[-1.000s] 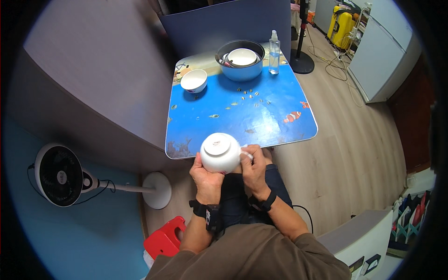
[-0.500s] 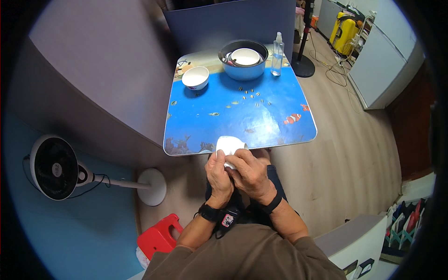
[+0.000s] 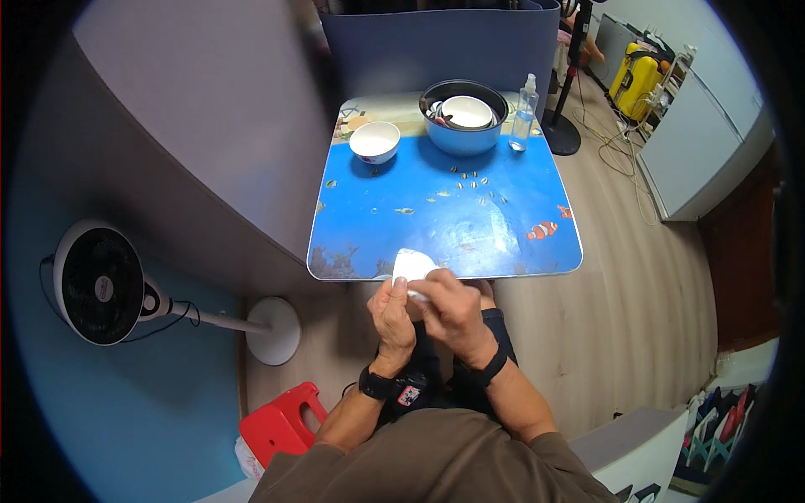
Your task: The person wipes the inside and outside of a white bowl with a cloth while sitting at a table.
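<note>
A white bowl (image 3: 410,263) is tilted on its side at the table's front edge, partly hidden by my fingers. My left hand (image 3: 392,323) is closed on it, thumb pointing up. My right hand (image 3: 455,314) has bent fingers against the bowl, pressing a small white piece of what looks like cloth or tissue (image 3: 418,295). On the blue fish-print table (image 3: 436,235) stand another white bowl (image 3: 374,139), a blue pot (image 3: 463,142) holding a white bowl (image 3: 467,110) and other pieces, and a clear spray bottle (image 3: 522,117).
Left are a standing fan (image 3: 96,285) and a red stool (image 3: 281,423); a grey panel (image 3: 428,50) stands behind the table. At the right are a black stand (image 3: 560,138), cables, a yellow suitcase (image 3: 636,80) and a white fridge (image 3: 688,147). Another person's arm (image 3: 594,46) shows at the back.
The held bowl has turned from bottom-up onto its side, and my right hand has moved over it toward my left. The view has shifted slightly.
</note>
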Action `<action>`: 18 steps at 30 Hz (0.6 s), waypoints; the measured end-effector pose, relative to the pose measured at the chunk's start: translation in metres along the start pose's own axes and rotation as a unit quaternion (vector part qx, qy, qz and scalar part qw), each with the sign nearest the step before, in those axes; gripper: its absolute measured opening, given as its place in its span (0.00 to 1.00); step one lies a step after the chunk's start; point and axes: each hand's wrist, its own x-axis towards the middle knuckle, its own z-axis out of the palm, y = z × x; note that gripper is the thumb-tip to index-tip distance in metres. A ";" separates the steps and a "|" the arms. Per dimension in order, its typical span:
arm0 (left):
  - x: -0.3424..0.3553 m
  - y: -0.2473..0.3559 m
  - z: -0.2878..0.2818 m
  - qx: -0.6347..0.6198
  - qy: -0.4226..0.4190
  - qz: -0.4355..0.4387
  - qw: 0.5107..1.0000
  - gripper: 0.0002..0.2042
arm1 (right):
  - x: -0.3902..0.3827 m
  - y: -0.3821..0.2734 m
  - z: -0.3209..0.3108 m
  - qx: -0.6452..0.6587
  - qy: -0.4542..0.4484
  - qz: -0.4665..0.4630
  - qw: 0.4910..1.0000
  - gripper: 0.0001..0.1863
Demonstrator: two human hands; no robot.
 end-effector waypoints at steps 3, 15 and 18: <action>-0.013 0.014 0.006 -0.011 -0.025 -0.043 0.999 0.17 | 0.028 0.020 -0.007 -0.019 0.028 0.021 0.999 0.08; -0.019 0.008 -0.008 -0.075 -0.042 -0.064 0.994 0.17 | 0.024 0.015 -0.003 0.037 -0.037 0.067 0.996 0.07; -0.027 0.017 -0.011 -0.008 -0.050 -0.003 0.999 0.18 | 0.022 0.069 -0.006 0.109 -0.081 0.202 0.970 0.05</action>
